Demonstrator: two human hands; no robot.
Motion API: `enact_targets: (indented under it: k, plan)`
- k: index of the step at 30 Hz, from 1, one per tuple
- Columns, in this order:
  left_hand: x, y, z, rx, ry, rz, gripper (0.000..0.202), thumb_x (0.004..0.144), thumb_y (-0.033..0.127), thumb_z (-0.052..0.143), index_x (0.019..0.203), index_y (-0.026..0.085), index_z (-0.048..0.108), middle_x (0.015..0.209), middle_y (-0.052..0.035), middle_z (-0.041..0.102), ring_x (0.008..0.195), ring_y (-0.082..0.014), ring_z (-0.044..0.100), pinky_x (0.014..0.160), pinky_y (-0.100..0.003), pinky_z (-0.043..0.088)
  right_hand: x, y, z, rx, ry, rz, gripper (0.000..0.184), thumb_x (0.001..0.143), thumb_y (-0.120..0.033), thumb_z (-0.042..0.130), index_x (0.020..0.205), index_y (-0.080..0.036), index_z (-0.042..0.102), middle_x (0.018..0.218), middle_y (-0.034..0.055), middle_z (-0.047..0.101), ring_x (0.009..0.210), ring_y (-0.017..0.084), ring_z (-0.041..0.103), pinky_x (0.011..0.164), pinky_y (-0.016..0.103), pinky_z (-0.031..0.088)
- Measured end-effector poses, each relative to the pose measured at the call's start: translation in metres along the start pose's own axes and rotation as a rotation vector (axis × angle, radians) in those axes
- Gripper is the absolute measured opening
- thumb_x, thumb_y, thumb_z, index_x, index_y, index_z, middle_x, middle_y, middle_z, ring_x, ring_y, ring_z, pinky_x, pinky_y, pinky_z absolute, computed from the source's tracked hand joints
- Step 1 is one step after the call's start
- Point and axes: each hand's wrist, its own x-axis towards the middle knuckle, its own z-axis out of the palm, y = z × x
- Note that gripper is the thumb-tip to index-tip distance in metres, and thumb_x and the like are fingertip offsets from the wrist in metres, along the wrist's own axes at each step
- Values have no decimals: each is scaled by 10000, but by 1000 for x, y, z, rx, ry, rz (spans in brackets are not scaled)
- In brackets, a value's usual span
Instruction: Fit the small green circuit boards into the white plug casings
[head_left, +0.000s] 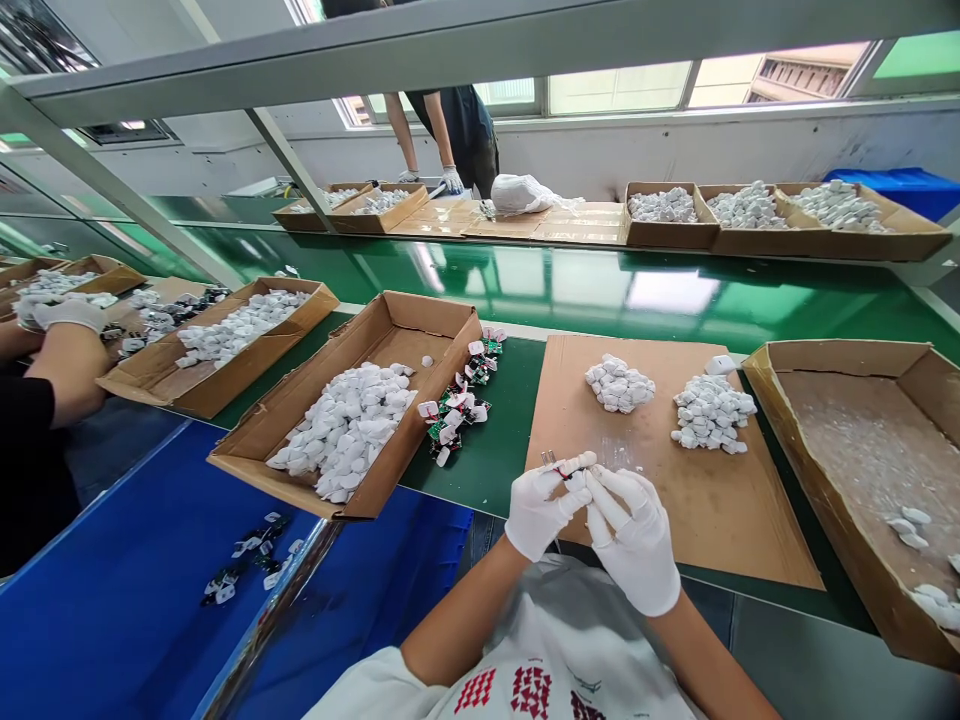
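Observation:
Both of my hands wear white gloves and meet in front of my chest, over the near edge of a cardboard sheet. My left hand [538,510] is closed round a thin metal tool that looks like tweezers [549,458], its two prongs showing above the fingers. Fingertips of my right hand [634,535] pinch a small white piece [576,480] against the left fingers. Something dark and red shows beside that piece, partly hidden by the gloves. Two heaps of white pieces, a left heap [619,383] and a right heap [712,410], lie on the cardboard sheet [577,425].
Left stands a cardboard box [427,312] of white pieces, with green circuit boards [454,415] alongside. Another box [840,365] is at right. A blue bin [112,620] lies below left. A co-worker's gloved hand [71,315] works far left; another person [457,130] stands behind the green belt [525,275].

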Motion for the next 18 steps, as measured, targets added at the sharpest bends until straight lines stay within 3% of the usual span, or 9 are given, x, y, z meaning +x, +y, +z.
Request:
enact_targets:
  k: [5,8,12,18]
  plan:
    - [6,4,-5,-31,-74,-72,228,755,332,642,920,189,708,947,-77,739,914,-215,658,873,-336,517,18,7,-12,274,-176,129,356,865,-132,511,1166,-292,615,1119,57,626,980,185,638,819,328,562]
    - [6,6,-5,-199,-149,-255,274,741,409,645,837,156,690,836,-71,703,835,-209,634,780,-309,511,26,13,-13,207,-183,-15,397,827,-156,575,1204,-280,584,1114,66,632,1043,228,606,859,393,543]
    - [5,7,-2,-477,-333,-450,415,749,540,617,686,130,632,703,-50,633,686,-167,583,670,-286,479,30,20,-9,232,-212,-158,357,773,-156,642,1110,-266,596,993,41,673,994,217,616,840,386,536]
    - [10,3,2,-515,-305,-483,511,719,636,601,591,141,595,604,-47,597,608,-162,566,615,-303,480,28,21,-6,170,-189,-85,238,803,-195,638,1032,-254,617,985,45,683,894,183,646,753,332,541]
